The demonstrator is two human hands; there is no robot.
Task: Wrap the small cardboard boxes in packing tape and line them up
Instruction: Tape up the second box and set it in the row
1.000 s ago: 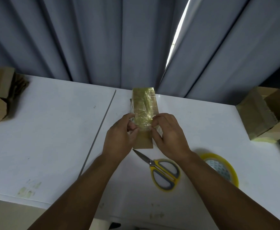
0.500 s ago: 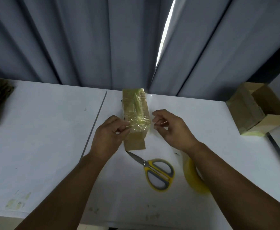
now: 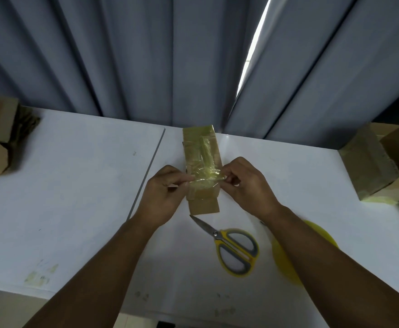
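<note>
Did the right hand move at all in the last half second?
Yes. Measured against the box, the right hand has moved left: it was clear of the box's right edge and now pinches the tape there.

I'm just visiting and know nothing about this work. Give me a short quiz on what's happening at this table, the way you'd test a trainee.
1. True or false: the scissors lie on the table, touched by neither hand.
2. What do the left hand and the right hand both pinch? A) a strip of tape stretched across the box; B) the scissors; C) a marker pen.
3. Which end of the box shows bare cardboard, the one near the person or the far one?

Key: 1 true; 2 A; 3 the near end.
</note>
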